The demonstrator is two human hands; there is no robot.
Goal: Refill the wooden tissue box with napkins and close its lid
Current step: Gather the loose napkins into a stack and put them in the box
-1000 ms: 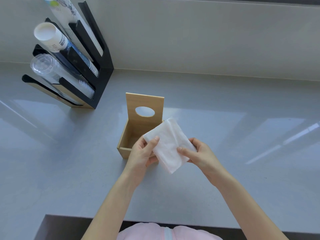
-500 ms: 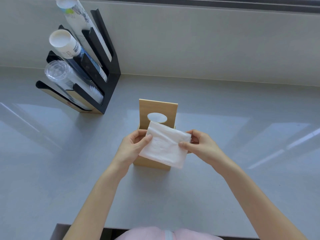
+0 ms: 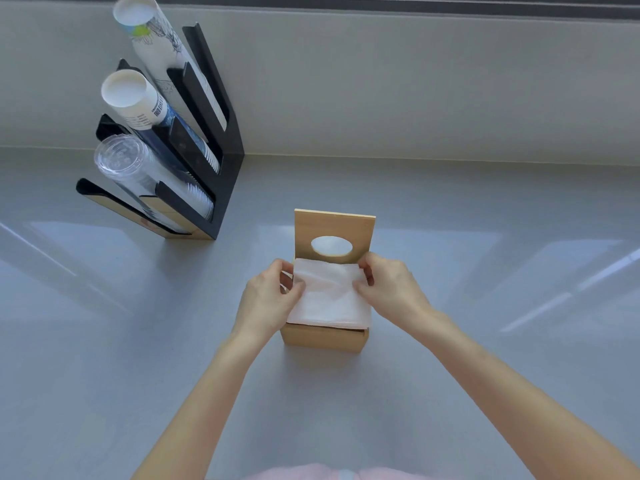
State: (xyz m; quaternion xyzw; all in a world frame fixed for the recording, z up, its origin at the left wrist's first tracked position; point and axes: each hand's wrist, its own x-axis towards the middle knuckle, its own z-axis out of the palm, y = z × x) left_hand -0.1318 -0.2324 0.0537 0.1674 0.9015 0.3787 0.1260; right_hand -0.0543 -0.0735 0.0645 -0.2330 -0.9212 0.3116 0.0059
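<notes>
A black cup dispenser rack (image 3: 221,161) stands far left on the grey counter (image 3: 104,341), against the wall, holding slanted stacks of paper cups (image 3: 138,102) and clear plastic cups (image 3: 128,168); it is well apart from the work. The wooden tissue box (image 3: 323,337) sits at the middle, its lid (image 3: 334,225) upright at the far side with an oval opening. The napkins (image 3: 329,296) lie across the box's open top. The left hand (image 3: 268,299) pinches their left edge, the right hand (image 3: 391,289) pinches the right edge. Print on the cups is too small to read.
</notes>
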